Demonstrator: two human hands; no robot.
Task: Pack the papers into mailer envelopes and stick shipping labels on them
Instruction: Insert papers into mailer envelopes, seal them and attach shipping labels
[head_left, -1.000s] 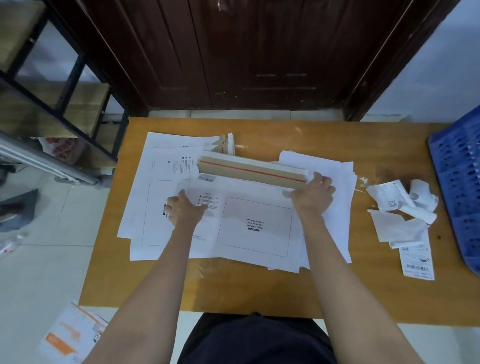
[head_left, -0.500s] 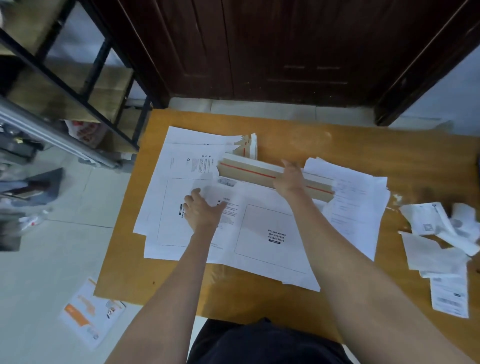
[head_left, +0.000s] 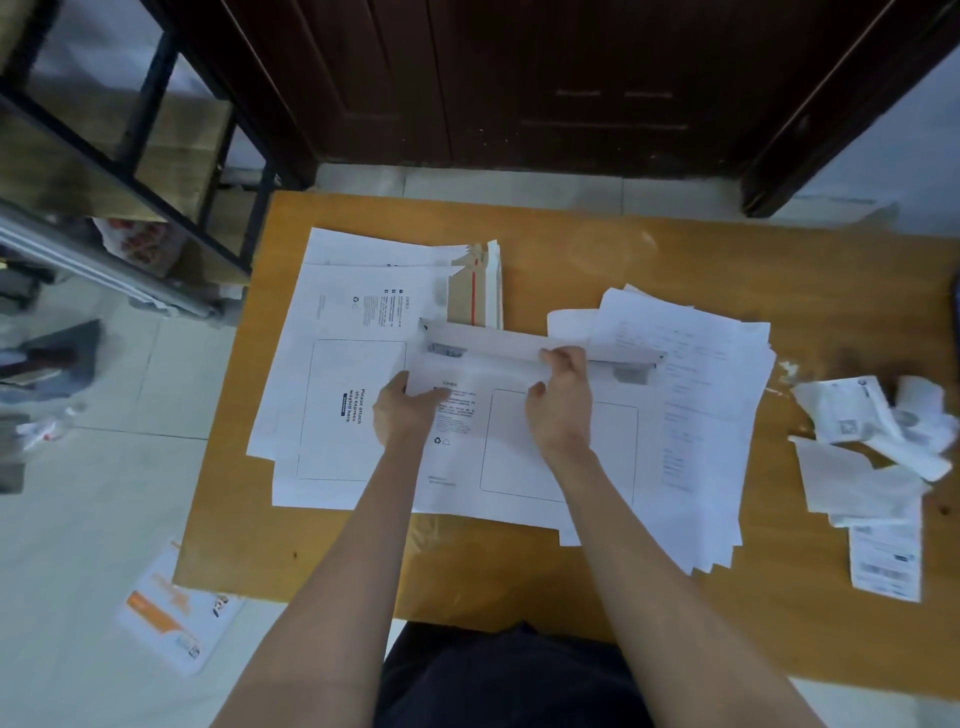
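A white mailer envelope (head_left: 597, 452) lies in front of me on the wooden table (head_left: 649, 249), its flap (head_left: 493, 340) folded down toward me. My right hand (head_left: 561, 400) pinches the flap's middle between fingers and thumb. My left hand (head_left: 408, 413) grips the envelope's left edge, thumb on top. Under it to the left lies a stack of more white mailers (head_left: 337, 374), one showing a brown inside with a red strip (head_left: 474, 296). Loose printed papers (head_left: 711, 405) lie to the right.
Crumpled label backings and shipping labels (head_left: 878, 467) lie at the table's right side. A black metal shelf (head_left: 130, 150) stands left of the table, a dark wooden door (head_left: 519, 78) behind it. A printed mailer (head_left: 171, 613) lies on the floor at the lower left.
The flap stood up, its brown inside and red strip showing; now it is folded down. My right hand slid from the flap's right end to its middle. The view shifted left.
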